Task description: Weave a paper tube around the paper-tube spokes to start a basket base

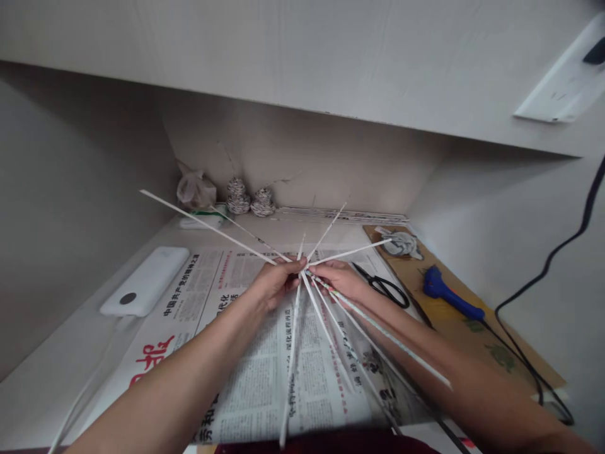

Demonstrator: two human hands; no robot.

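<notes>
Several thin rolled-paper sticks [293, 353] cross at one point and fan out like spokes above the newspaper [255, 384]. At that crossing, my left hand [280, 280] pinches the sticks from the left, thumb on top. My right hand [343, 277] grips them from the right, its fingers closed close to the left thumb. Some sticks point away toward the back wall, while others come toward me over my right forearm. The exact weave at the centre is hidden by my fingertips.
Black-handled scissors [387, 290] lie right of my hands. A blue glue gun [449, 295] rests on a brown board [515, 359]. A white power bank [146, 284] is at left. Two woven gourd shapes [237, 197], a plastic bag [196, 188] and more paper sticks [345, 215] lie at the back.
</notes>
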